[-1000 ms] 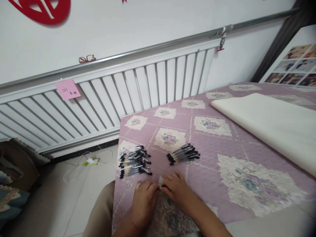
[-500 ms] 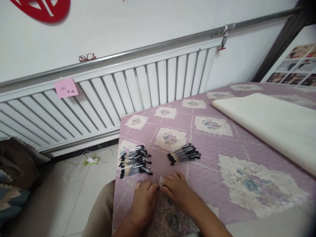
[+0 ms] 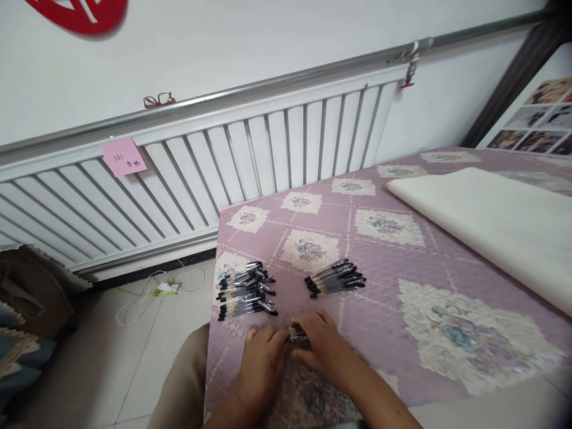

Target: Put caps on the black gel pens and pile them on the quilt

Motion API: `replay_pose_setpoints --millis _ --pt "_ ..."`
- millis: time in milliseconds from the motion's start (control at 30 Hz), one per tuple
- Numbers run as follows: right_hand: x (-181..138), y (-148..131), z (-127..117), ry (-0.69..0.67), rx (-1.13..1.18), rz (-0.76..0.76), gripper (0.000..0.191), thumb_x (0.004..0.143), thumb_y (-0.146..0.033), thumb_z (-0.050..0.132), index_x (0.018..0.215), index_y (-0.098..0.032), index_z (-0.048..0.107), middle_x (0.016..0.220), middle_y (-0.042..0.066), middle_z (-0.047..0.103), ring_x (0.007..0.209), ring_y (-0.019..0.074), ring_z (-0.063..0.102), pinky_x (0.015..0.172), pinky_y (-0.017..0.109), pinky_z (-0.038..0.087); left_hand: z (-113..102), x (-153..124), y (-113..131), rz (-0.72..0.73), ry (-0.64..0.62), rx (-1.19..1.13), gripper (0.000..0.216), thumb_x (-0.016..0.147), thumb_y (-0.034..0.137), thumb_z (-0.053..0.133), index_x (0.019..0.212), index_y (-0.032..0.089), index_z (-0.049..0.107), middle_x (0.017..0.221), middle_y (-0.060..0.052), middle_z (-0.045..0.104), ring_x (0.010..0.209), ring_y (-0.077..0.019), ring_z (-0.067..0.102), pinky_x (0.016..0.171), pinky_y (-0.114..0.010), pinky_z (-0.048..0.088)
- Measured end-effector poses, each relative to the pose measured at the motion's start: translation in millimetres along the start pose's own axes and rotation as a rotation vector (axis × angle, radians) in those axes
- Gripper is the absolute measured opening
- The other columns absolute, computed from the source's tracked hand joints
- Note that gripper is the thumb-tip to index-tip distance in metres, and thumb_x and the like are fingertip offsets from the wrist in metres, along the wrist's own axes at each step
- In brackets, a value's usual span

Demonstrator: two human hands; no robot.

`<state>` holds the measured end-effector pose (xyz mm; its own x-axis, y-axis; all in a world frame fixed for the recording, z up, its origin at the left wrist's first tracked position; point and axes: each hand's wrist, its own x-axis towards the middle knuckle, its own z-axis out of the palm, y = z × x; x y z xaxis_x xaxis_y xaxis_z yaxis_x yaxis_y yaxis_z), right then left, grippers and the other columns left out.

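**Close handling work, looks mid-step**

Far left: a pile of clear-barrelled pens with black ends (image 3: 241,308), layered side by side on the tabletop under a purple floral cloth (image 3: 227,351).

Next, the left hand (image 3: 263,360): fingers bunched, tips pinching the left end of a small clear, shiny piece with dark edges (image 3: 297,335). That piece sits between the hands, just in front of the pens; can't tell if it's part of a pen.

Right hand (image 3: 322,344): fingers curl over the piece's other end, thumb apart from index. Can't tell if they grip it.

My read: step in hand is working the piece with both hands. Next move calls for a steady left pinch and a surer right thumb; slipping is the risk.

Further right, a smaller fan of black-ended clear pens (image 3: 334,278), apart from the hands.
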<state>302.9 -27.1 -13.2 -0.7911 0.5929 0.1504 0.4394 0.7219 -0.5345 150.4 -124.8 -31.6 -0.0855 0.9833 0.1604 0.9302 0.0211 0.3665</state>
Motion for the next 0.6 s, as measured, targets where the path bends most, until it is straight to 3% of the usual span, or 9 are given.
replay_pose_setpoints --millis 100,233,467,600 --pt "1.1 -0.9 -0.4 -0.043 -0.075 -0.019 0.012 0.086 -0.030 0.060 0.096 -0.024 0.061 0.100 0.004 0.066 0.100 0.0236 0.056 0.095 0.044 0.032 -0.3 0.4 1.8 0.011 0.012 0.020 0.020 0.090 0.014 0.049 0.097 0.026 0.064 0.091 -0.002 0.066 0.088 -0.0204 0.057 0.084 -0.038 0.037" --pt "1.3 -0.8 0.5 -0.086 -0.127 -0.042 0.008 0.090 -0.023 0.054 0.091 -0.024 0.062 0.096 0.002 0.067 0.097 0.0223 0.057 0.098 0.048 0.028 0.5 0.1 2.7 0.007 0.004 0.048 0.020 0.089 0.013 0.049 0.095 0.025 0.064 0.090 -0.001 0.066 0.086 -0.0203 0.058 0.082 -0.037 0.037" --pt "2.5 1.3 -2.3 -0.089 -0.078 -0.060 0.008 0.086 -0.019 0.059 0.092 -0.024 0.062 0.097 0.002 0.067 0.099 0.0214 0.057 0.098 0.044 0.029 -2.9 0.3 4.7 0.011 -0.062 0.039 0.027 0.089 0.011 0.044 0.104 0.026 0.062 0.092 -0.002 0.067 0.085 -0.0207 0.059 0.080 -0.036 0.039" --pt "4.9 2.9 -9.1 -0.036 -0.100 -0.069 0.003 0.084 -0.020 0.063 0.085 -0.021 0.062 0.091 0.004 0.066 0.094 0.0220 0.057 0.090 0.039 0.035 -7.9 0.9 6.5 -0.021 -0.060 0.005 0.024 0.089 0.013 0.044 0.100 0.024 0.063 0.091 -0.003 0.067 0.084 -0.0206 0.059 0.077 -0.034 0.040"
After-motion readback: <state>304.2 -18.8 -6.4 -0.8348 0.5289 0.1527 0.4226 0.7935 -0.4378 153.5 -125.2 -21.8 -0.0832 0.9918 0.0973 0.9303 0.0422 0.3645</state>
